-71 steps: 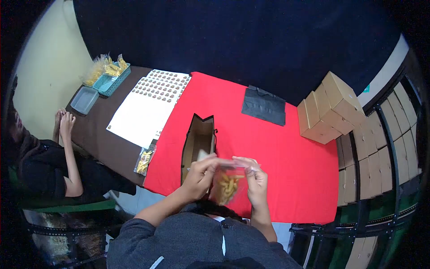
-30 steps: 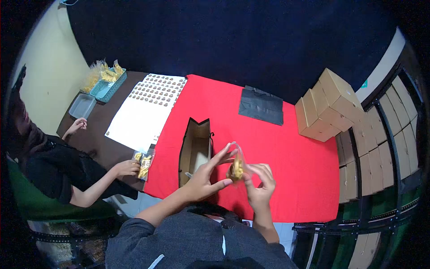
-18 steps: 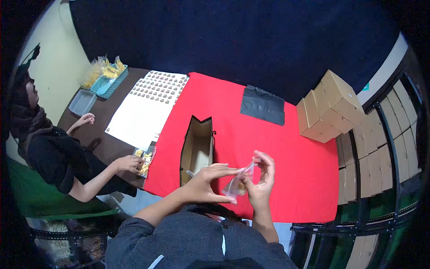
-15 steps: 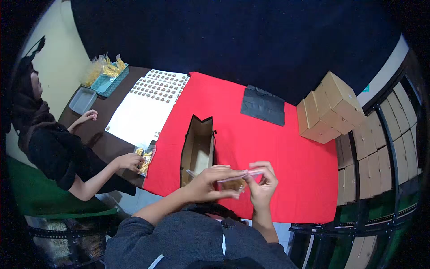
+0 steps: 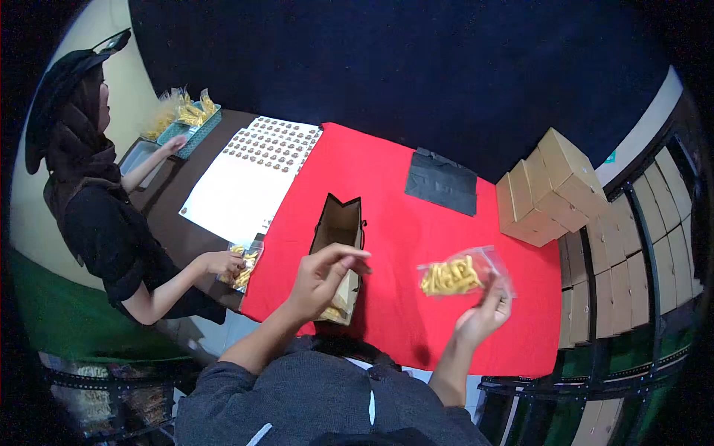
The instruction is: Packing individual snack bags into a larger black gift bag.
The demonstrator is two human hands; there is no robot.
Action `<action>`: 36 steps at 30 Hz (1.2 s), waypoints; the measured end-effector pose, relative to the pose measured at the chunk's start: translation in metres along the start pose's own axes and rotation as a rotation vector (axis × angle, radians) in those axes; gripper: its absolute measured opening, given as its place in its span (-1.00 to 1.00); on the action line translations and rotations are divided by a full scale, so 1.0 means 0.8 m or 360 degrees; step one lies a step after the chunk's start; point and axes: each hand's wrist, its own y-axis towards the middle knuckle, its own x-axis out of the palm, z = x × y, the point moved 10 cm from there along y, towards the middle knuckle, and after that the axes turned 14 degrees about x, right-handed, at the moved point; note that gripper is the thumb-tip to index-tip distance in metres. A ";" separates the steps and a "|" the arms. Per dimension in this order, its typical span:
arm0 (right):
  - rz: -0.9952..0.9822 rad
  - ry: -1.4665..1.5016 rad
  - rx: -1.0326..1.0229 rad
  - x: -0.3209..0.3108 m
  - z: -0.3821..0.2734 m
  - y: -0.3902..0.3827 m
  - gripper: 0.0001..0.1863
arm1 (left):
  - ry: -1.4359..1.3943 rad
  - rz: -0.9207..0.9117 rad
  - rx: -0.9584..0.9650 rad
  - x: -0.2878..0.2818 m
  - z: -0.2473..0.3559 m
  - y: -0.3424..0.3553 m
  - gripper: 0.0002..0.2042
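Observation:
My right hand pinches the edge of a clear zip bag of curved yellow snack pieces, held up over the right half of the red cloth. My left hand hovers above the near part of an upright paper bag, its fingers stretched to the right with nothing visible in them. The paper bag has an open top, a brown inside and dark edges. Something yellowish shows low in it, partly behind my left hand; I cannot make out what.
At left, a co-worker's hand touches another snack bag; the other reaches to a teal basket of filled bags. White sticker sheets, a flat black bag and stacked cardboard boxes surround the red cloth.
My hands have come apart: the right has carried the snack bag to the right, and the left is now free over the paper bag. The co-worker's far hand has moved to the teal basket.

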 end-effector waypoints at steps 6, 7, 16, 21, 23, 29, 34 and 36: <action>-0.0928 -0.0996 -0.0765 0.120 -0.027 -0.110 -0.58 | 0.0373 -0.0453 0.0225 0.067 0.027 0.001 -0.37; -0.1010 -0.0921 -0.0778 0.127 -0.021 -0.126 -0.37 | 0.0293 -0.0447 0.0307 0.070 0.033 0.003 -0.29; -0.1023 -0.0816 -0.0549 0.130 0.000 -0.118 -0.52 | 0.0350 -0.0553 0.0238 0.067 0.022 -0.009 -0.54; -0.0559 -0.0246 -0.0129 0.115 0.003 -0.091 -0.70 | 0.0362 -0.0577 0.0243 0.055 0.012 -0.008 -0.77; -0.1182 -0.0403 -0.0081 0.134 0.027 -0.110 -0.76 | 0.0455 -0.0034 0.0285 0.013 0.021 -0.011 -0.83; -0.1197 -0.0283 0.0130 0.128 0.034 -0.111 -0.89 | 0.0432 -0.0185 0.0395 0.019 0.031 -0.006 -0.84; -0.1001 -0.0167 0.0431 0.113 0.048 -0.101 -0.84 | 0.0151 -0.0239 -0.0130 0.019 -0.009 -0.011 -0.71; -0.0886 -0.0064 0.0421 0.105 0.052 -0.097 -0.83 | 0.0034 -0.0283 -0.0122 0.031 -0.004 -0.010 -0.73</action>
